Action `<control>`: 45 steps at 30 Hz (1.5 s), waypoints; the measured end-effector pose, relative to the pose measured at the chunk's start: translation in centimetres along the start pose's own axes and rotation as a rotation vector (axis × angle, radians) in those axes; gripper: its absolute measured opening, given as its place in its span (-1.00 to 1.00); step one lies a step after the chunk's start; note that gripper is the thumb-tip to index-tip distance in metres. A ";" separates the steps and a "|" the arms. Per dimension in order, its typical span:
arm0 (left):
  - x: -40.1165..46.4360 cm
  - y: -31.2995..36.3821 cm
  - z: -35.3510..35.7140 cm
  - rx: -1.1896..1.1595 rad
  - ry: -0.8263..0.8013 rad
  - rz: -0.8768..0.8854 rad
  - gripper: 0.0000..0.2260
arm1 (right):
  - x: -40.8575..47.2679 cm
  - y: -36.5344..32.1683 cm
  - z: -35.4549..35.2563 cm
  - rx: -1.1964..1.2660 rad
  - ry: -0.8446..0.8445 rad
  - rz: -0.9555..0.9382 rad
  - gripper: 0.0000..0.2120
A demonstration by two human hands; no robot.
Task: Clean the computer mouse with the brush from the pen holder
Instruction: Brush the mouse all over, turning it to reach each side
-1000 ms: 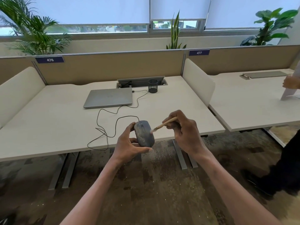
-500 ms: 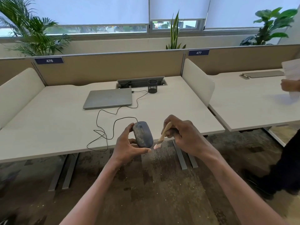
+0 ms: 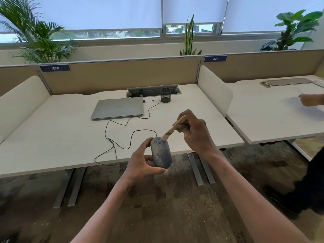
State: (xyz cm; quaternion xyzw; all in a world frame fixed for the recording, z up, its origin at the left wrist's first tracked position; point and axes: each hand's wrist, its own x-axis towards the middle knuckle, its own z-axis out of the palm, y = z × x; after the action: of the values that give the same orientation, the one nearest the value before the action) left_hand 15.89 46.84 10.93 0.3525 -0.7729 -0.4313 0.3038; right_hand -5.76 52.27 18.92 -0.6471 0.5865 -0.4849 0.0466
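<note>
Mouse: grey mouse (image 3: 161, 152), dusty-looking, gripped in left hand (image 3: 142, 163).
Brush: brush (image 3: 173, 128) pinched by right hand (image 3: 194, 132), bristles touching mouse's front.
Room: both hands past tabletop (image 3: 52, 137) edge, over floor.

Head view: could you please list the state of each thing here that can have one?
Mouse: dusty, held off the desk by the left hand.
Brush: in the right hand, bristles on the mouse's front.
Laptop: lid closed, cable plugged in.
Pen holder: upright; contents cannot be told.
Blinds: lowered most of the way.
</note>
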 end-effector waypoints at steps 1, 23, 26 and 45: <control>-0.1 0.0 0.0 -0.002 0.000 -0.002 0.04 | 0.2 0.1 0.2 -0.010 0.006 -0.003 -0.78; 0.4 0.2 0.2 -0.055 -0.042 -0.013 0.10 | 1.3 1.8 3.9 0.241 -0.129 0.543 -0.90; 0.4 0.3 0.1 -0.047 -0.055 -0.019 0.11 | 1.3 1.7 4.0 0.382 -0.162 0.616 -0.89; -1.3 0.7 2.5 -0.300 0.229 -0.107 -0.33 | 0.3 2.7 5.2 0.500 0.092 0.775 -0.85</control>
State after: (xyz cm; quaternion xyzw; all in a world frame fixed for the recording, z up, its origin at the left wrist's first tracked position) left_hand 14.55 49.29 10.23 0.3906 -0.6406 -0.5143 0.4154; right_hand -4.17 48.54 14.71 -0.3267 0.6517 -0.5865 0.3529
